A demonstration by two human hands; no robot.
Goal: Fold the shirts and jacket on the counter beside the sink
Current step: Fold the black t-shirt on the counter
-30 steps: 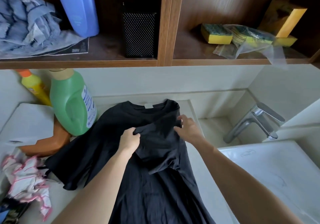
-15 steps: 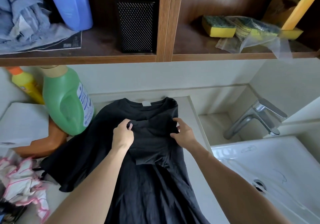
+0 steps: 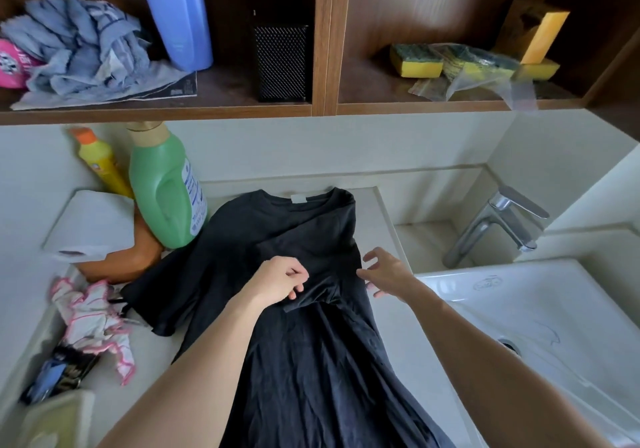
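Black shirt (image 3: 304,361) lies on the counter (image 3: 398,336), left hand (image 3: 278,283) pinching its folded sleeve (image 3: 322,274).

blue bottle (image 3: 175,14) — "QUAI", rest unclear

Black shirt (image 3: 311,361) hem cut off below.

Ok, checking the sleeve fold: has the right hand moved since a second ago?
Yes: the right hand drew back toward the person, away from the neck label, fingers now spread.
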